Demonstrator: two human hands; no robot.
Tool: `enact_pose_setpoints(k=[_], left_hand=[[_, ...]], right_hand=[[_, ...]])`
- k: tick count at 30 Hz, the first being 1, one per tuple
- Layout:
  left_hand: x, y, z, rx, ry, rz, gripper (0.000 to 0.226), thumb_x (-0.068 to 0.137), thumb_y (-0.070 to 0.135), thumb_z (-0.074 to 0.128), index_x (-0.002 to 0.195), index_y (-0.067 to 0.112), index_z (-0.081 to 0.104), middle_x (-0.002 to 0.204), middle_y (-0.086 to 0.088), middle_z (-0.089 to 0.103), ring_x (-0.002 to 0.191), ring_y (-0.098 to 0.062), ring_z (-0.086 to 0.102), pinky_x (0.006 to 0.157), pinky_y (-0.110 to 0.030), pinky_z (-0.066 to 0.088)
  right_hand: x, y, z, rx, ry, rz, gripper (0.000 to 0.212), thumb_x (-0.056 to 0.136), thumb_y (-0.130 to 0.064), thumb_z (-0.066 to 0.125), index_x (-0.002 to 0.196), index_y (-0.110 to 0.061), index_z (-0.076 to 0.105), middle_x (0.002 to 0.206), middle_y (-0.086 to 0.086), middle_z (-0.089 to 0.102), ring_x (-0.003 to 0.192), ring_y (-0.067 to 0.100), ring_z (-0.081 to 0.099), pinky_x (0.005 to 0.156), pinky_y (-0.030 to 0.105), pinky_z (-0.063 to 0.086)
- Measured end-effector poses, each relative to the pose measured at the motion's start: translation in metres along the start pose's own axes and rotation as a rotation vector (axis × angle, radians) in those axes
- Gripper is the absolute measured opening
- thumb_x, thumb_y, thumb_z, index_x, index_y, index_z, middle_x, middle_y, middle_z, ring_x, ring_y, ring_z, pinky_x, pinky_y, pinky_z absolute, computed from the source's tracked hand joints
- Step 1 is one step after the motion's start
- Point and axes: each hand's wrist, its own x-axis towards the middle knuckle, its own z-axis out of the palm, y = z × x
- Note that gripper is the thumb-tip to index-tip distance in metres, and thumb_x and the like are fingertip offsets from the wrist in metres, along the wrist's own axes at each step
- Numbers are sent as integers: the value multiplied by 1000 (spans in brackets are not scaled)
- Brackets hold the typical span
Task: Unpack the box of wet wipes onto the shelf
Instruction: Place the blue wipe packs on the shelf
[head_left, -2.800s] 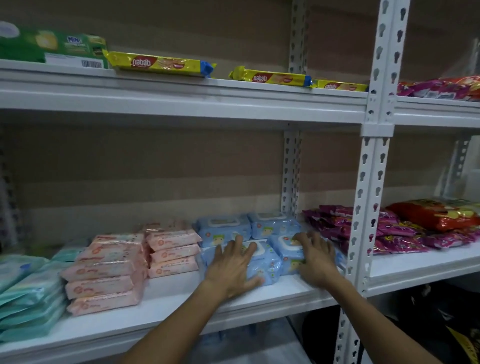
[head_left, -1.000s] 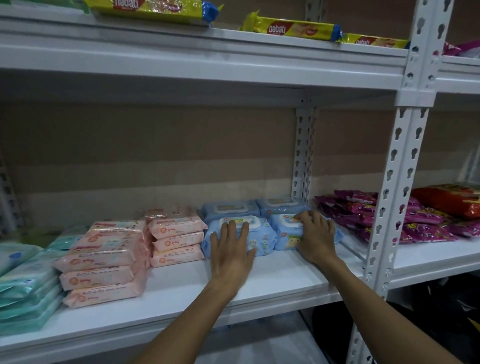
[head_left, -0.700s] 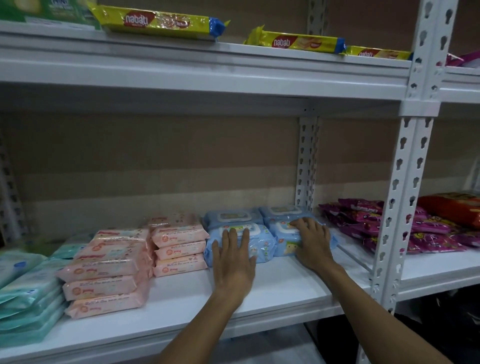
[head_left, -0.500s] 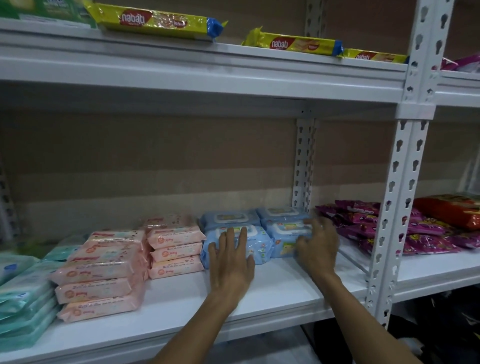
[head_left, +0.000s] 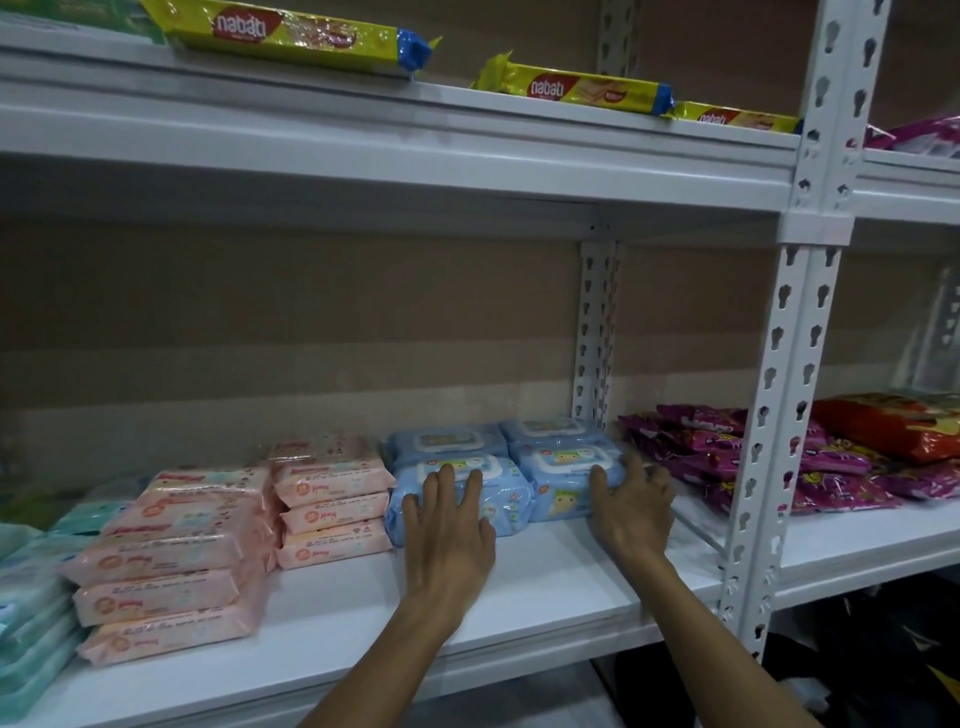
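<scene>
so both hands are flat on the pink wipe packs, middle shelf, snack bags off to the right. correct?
Not the pink packs. In the head view the left hand and right hand rest on the blue wipe packs; the pink packs sit untouched beside them. Middle shelf and snack bags are right.

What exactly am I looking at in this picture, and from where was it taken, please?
There is no machine here: a camera worn on a person's head looks down at their two bare hands. They face a white metal shelf. The left hand lies flat on one front blue wet-wipe pack; the right hand cups the side of the neighbouring front pack. Neither pack is lifted. Pink wet-wipe packs are stacked to the left, purple snack bags lie to the right, and yellow Nabati wafer packs sit on the shelf above.
</scene>
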Motion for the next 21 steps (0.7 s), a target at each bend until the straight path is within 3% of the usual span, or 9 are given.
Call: enact_pose_setpoints(k=[3,5,9,12,15,19,21], left_hand=[[1,-1,5,9,0,11,59,69,33,80,124,23,64,126,-7,59,115,-27,55,89,-45,48],[3,-4,7,35,6,9,60,60,32,84,117,23,67,117,-6,62,107,-26,56,80,-43,51],[2,0,2,-12,-7,13,55,80,30,68,133,24,55,135,-6,50,122,-27,48,96,-44,40],[-3,-1,-6,-69,-20,19,55,78,28,70,131,20,57,133,-8,53,119,-28,52,95,-45,43],[-12,-2,-14,-137,-11,75,56,78,24,70,131,14,55,137,-11,50,125,-30,49,97,-45,44],[-31,-1,-31,-150,-86,90,58,88,23,56,142,8,42,152,-16,33,144,-30,26,115,-45,30],[-49,-2,-37,-140,-150,84,57,92,25,48,143,3,40,151,-19,34,143,-31,28,115,-42,29]], right_hand=[[-2,-5,3,-63,7,4,55,93,-58,40,138,-26,41,144,15,32,129,35,33,98,49,43],[0,-3,6,-57,-51,-40,50,95,-56,38,137,-28,41,146,14,27,130,36,29,98,48,43],[-2,0,5,-56,-83,-51,52,96,-56,34,140,-28,40,150,17,24,137,37,25,107,51,38],[-16,-8,3,-128,-116,-40,60,99,-57,25,153,-29,20,162,13,-2,149,33,-1,116,58,17],[-39,-15,-4,-87,-158,-91,65,101,-53,28,155,-28,2,161,11,-19,149,31,-14,113,65,10],[-76,-25,-16,-54,-230,-147,69,101,-47,34,155,-29,-3,161,10,-20,150,30,-7,113,65,15],[-95,-27,-18,-120,-240,-156,70,99,-50,34,155,-29,-1,163,12,-12,149,32,6,113,61,18]])
